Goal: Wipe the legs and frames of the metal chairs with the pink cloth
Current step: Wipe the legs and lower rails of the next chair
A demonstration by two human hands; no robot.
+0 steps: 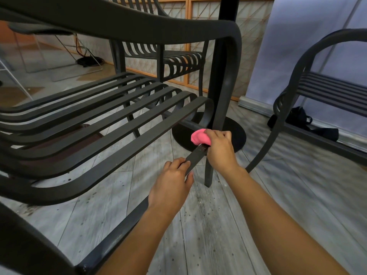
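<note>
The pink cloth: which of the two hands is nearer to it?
Right. The right hand grips the pink cloth against the chair's lower bar. The left hand holds the same bar lower down, apart from the cloth.

Right hand [218,147] presses pink cloth [198,136] on chair rail [195,156], left hand [172,180] gripping rail

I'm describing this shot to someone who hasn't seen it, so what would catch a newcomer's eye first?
The bright pink cloth, bunched in the right hand at centre, pressed on the dark metal frame bar low on the slatted chair. The left hand grips that bar just below. The dark slatted metal chair fills the left half; a second matching chair stands at the right edge.
</note>
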